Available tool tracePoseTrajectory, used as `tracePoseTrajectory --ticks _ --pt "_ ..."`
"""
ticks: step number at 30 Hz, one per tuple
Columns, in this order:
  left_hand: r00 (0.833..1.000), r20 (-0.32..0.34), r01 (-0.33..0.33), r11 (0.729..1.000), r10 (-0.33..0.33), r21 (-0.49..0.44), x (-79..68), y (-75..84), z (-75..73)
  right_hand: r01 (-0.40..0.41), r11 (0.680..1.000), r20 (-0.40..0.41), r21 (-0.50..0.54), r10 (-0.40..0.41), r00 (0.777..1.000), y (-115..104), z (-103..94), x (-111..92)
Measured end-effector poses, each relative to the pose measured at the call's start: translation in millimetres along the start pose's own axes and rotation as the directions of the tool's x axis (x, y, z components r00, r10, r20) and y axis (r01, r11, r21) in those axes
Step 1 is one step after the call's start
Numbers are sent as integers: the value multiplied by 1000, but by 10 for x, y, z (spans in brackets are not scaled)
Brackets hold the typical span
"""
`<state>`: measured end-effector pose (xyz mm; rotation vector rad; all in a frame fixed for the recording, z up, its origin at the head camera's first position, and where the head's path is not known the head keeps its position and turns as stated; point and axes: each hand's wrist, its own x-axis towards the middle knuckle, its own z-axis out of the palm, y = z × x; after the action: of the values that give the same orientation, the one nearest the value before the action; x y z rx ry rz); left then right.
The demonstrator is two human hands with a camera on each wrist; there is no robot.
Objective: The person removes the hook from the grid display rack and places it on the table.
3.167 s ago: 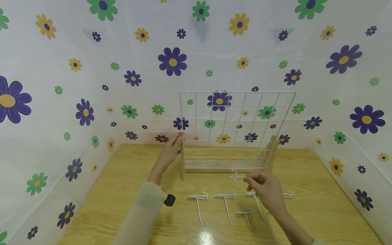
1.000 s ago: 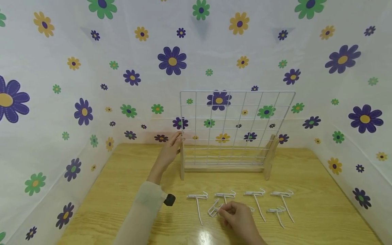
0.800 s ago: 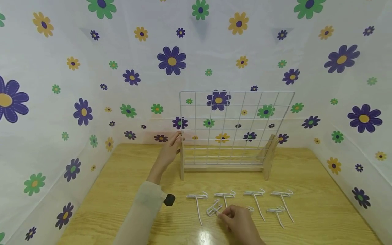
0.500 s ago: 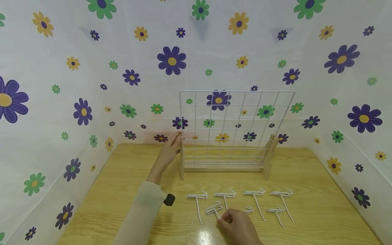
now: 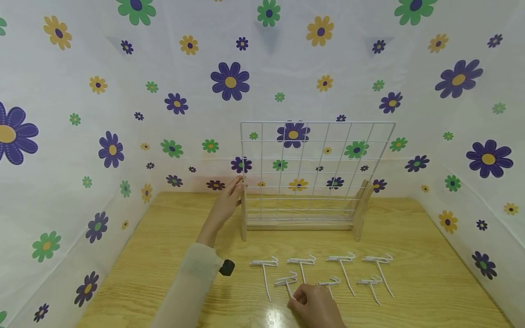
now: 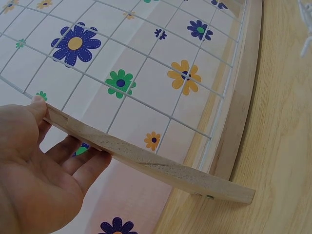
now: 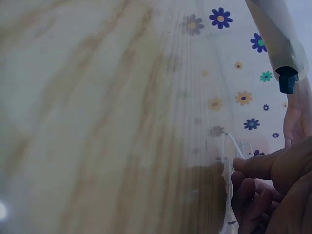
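A white wire grid panel (image 5: 318,122) stands in a wooden stand. My left hand (image 5: 223,206) holds the stand's left upright (image 6: 146,157), thumb on one side and fingers on the other, as the left wrist view shows. Down at the table's front, my right hand (image 5: 316,306) pinches the prong of a white wire hook (image 5: 285,281), whose looped head points away from me. To its right lie two more short hooks, a middle one (image 5: 329,283) partly covered by my right hand and a right one (image 5: 370,281).
Behind these, a row of several longer white hooks (image 5: 301,261) lies on the wooden table (image 5: 180,273), prongs toward me. Flower-printed white sheeting (image 5: 184,132) walls in the back and sides. A small black device (image 5: 227,268) sits at my left cuff.
Earlier my right hand held a short hook before the rack; a short hook has since appeared at the right. The pinched hook has turned and come lower, toward me. My left hand stays put.
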<state>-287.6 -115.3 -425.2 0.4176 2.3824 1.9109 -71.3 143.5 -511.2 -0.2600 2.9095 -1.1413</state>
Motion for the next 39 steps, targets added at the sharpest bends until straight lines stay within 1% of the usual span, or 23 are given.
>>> tracePoseTrajectory --ticks 7,14,19,26,33,39 --pt "1000 0 -4 1000 4 2 -1 -3 -2 14 999 3 -30 -14 1000 -6 -2 -15" --pt "1000 0 -6 1000 6 5 -2 -2 -1 1 1000 20 -25 0 1000 -1 15 -17" --pt "1000 -5 -1 1000 1 9 -2 -5 -1 13 1000 24 -27 -12 1000 -1 0 -12" --pt "1000 -3 0 1000 1 7 -1 -5 2 33 999 44 -12 -33 999 3 -5 -6" --pt "1000 -3 -3 1000 3 -5 3 -20 5 46 999 21 1 -46 999 17 13 -18" --pt "1000 -24 -13 1000 13 -3 8 -40 24 46 998 39 31 -47 998 21 4 -20"
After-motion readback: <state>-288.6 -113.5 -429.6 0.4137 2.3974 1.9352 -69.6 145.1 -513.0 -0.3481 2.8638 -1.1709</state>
